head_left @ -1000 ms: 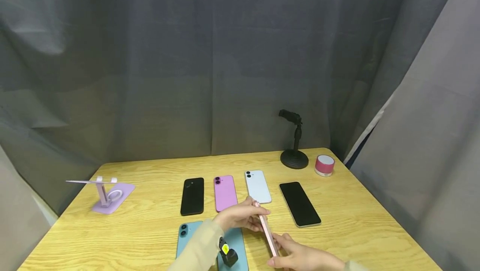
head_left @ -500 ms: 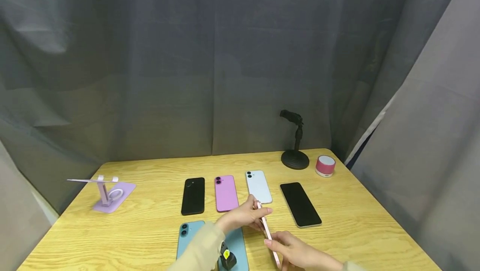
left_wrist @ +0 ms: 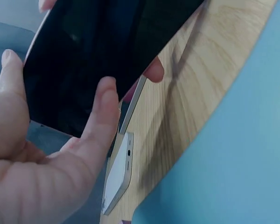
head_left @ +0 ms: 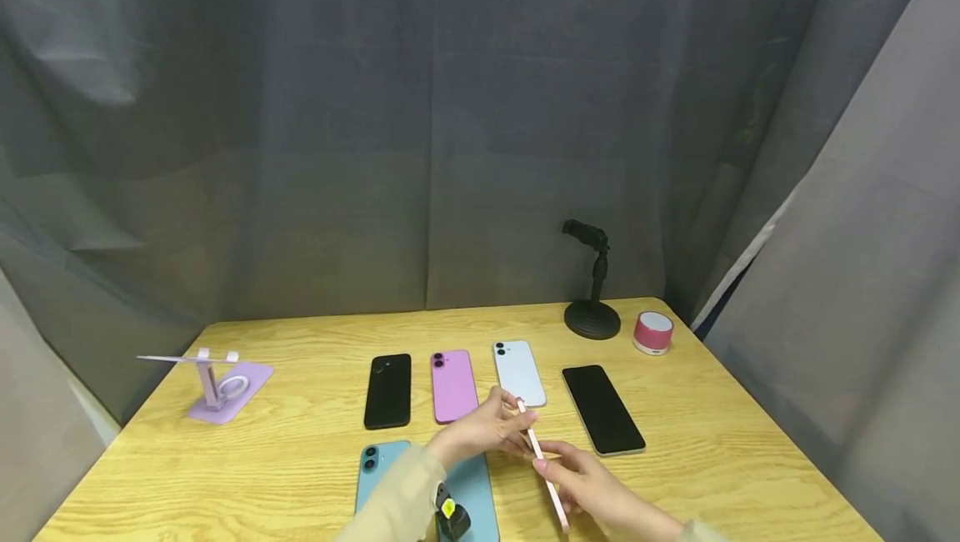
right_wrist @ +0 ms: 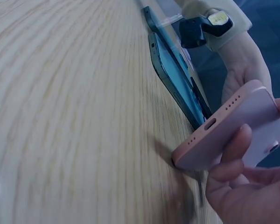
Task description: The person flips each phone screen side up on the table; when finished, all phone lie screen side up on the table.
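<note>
Both hands hold a pink smartphone [head_left: 552, 496], which stands nearly edge-on above the table. My left hand [head_left: 486, 428] pinches its far end; in the left wrist view the thumb lies across the dark screen [left_wrist: 79, 60]. My right hand [head_left: 588, 484] grips the phone's right side lower down. In the right wrist view, its curled fingers [right_wrist: 238, 144] press on the pink back, and the charging port and speaker holes show at the near end. Two teal phones [head_left: 474, 492] lie under and beside the left forearm, partly hidden by the sleeve.
Beyond the hands lie a black phone [head_left: 388, 392], a purple phone [head_left: 453, 388] and a white phone [head_left: 520, 373]. Another phone [head_left: 603, 410] lies screen up at right. Behind are a black stand [head_left: 592, 319] and a pink-and-white cylinder [head_left: 653, 333]. A lilac stand [head_left: 212, 392] is at left.
My right hand has slid up along the pink phone from its near end, so that end now sticks out below the fingers. The left hand keeps its grip, nearly still.
</note>
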`<state>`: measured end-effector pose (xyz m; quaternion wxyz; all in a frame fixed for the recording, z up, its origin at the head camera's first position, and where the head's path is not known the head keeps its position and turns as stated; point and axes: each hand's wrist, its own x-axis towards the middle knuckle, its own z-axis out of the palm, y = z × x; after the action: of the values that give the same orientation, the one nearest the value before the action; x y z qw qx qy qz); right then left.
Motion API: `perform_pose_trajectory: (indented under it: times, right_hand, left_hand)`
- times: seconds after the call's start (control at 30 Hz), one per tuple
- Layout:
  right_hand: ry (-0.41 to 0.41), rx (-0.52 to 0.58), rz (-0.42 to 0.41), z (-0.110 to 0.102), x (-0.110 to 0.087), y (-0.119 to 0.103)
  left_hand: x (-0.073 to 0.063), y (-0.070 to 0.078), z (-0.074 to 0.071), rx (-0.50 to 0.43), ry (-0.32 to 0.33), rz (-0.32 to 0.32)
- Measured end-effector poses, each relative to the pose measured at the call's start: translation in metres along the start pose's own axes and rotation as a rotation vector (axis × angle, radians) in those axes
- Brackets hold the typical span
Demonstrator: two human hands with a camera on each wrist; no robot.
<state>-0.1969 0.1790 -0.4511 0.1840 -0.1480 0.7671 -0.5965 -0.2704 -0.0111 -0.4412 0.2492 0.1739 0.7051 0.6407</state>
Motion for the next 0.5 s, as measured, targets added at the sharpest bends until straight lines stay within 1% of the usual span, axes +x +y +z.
perform_pose_trajectory:
  times: [0.1, 0.17, 0.27, 0.37, 0.5]
  right_hand:
    - [-0.022, -0.007, -0.014, -0.004, 0.0, 0.001]
    - [-0.026, -0.003, 0.001, -0.005, 0.0, 0.0]
    - [0.007, -0.027, 0.005, -0.007, 0.0, -0.002]
    - [0.082, -0.062, -0.001, -0.008, 0.0, -0.006]
    - [0.193, -0.065, 0.015, -0.008, 0.001, -0.011]
  left_hand:
    - [-0.001, -0.001, -0.005, 0.005, -0.038, 0.009]
    - [-0.002, -0.003, -0.008, 0.003, -0.063, 0.016]
    - [-0.003, -0.005, -0.011, -0.009, -0.082, 0.03]
    - [-0.003, -0.008, -0.013, -0.016, -0.066, 0.039]
    - [-0.001, -0.01, -0.012, -0.001, -0.005, 0.053]
